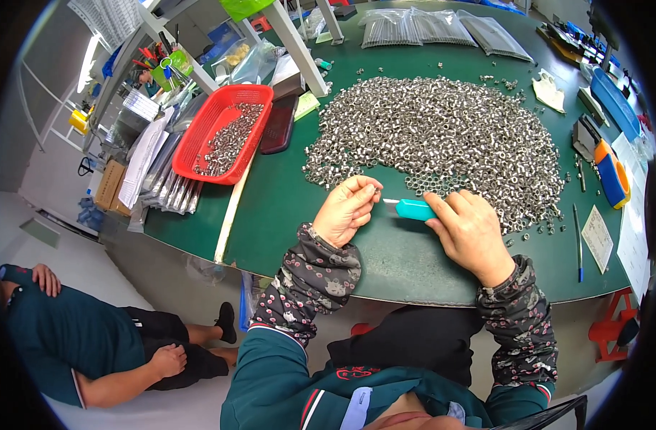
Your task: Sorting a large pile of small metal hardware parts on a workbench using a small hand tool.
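My left hand (346,213) is closed in a pinch, with a tiny metal ring just showing at the thumb and fingertips. In my right hand (473,235) is a hand tool with a teal handle (414,209) and a short metal shaft; its tip points left at the pinched ring, a small gap apart. What kind of tip it has is too small to tell. Beyond both hands spreads a large heap of small shiny metal rings (435,129), its near edge thinning into a single layer close to my right fingers.
A red plastic basket (187,154) with more rings stands at the left beside a dark phone-like slab (278,125). To the right are an orange-and-blue tool (612,174), a pen (578,244), a paper label (597,239) and a blue tray (615,104). Another person (77,337) sits at lower left.
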The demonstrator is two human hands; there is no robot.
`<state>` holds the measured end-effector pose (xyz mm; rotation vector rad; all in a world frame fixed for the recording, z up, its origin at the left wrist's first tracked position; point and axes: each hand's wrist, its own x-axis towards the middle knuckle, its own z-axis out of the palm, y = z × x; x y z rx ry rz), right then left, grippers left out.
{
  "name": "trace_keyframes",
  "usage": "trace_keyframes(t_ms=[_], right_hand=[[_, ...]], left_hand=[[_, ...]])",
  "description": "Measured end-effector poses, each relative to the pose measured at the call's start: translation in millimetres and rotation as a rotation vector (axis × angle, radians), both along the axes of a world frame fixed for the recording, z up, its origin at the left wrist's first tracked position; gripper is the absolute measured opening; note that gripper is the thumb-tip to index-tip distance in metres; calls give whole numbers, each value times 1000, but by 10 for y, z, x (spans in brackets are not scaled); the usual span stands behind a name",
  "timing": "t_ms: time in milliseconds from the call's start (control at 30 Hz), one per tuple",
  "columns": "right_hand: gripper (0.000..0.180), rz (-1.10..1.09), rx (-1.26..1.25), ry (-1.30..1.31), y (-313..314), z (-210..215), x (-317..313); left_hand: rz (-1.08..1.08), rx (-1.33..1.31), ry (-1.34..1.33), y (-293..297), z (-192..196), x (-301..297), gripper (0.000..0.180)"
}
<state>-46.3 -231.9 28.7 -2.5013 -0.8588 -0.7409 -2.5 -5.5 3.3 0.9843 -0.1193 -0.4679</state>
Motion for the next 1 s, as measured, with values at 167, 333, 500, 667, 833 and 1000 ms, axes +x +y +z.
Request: trace_keyframes(t_ms=[167, 333, 500, 667, 833, 1000], right_hand=[[34, -11, -1, 56, 27, -21, -1], [34, -16, 10, 73, 14, -55, 7], [36, -27, -10, -20, 27, -1, 25], [37, -46, 76, -28, -5, -7, 41], [37, -40, 66, -20, 12, -15, 37], [36, -40, 64, -13, 8, -19, 40]], left_hand=[[-14, 34, 8, -10, 21, -33, 12], [-33, 65, 1, -22, 12, -31, 13], [-47, 38, 48, 19, -25, -21, 14], [-20, 14, 37, -10, -25, -30, 16], [23, -22, 5, -34, 16, -38, 16], [50, 59, -65, -52, 21, -30, 16]])
